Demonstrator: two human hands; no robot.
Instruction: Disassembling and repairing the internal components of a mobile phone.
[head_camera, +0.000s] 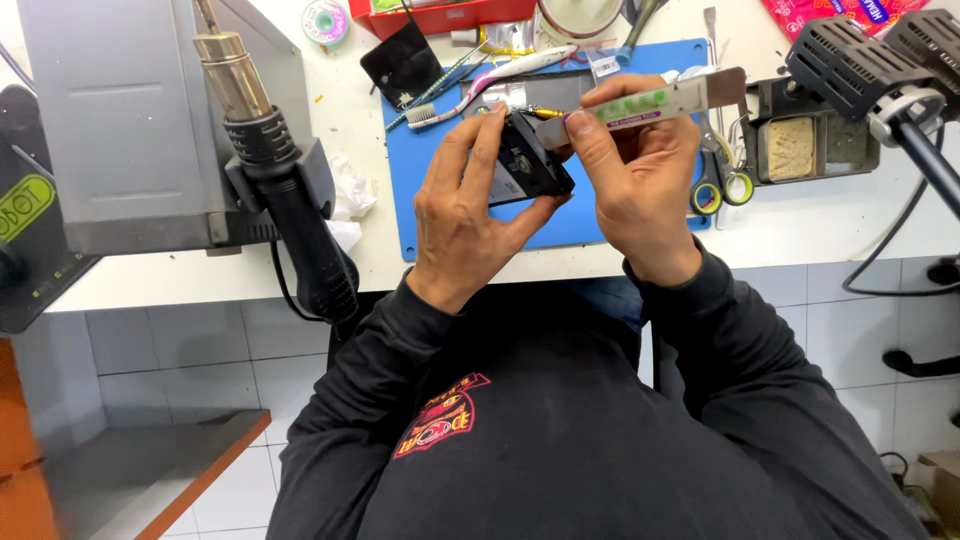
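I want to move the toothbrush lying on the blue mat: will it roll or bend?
The toothbrush probably feels light and fairly stiff, being a thin plastic handle. Its curved, flattish shape resting on the blue mat suggests it would slide rather than roll.

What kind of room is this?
Probably an electronics repair bench: a hot-air gun in its stand, a blue work mat, and a small black device held in the left hand.

Hot-air gun (275, 160) blocks the left; bare mat (420, 215) near it lies open.
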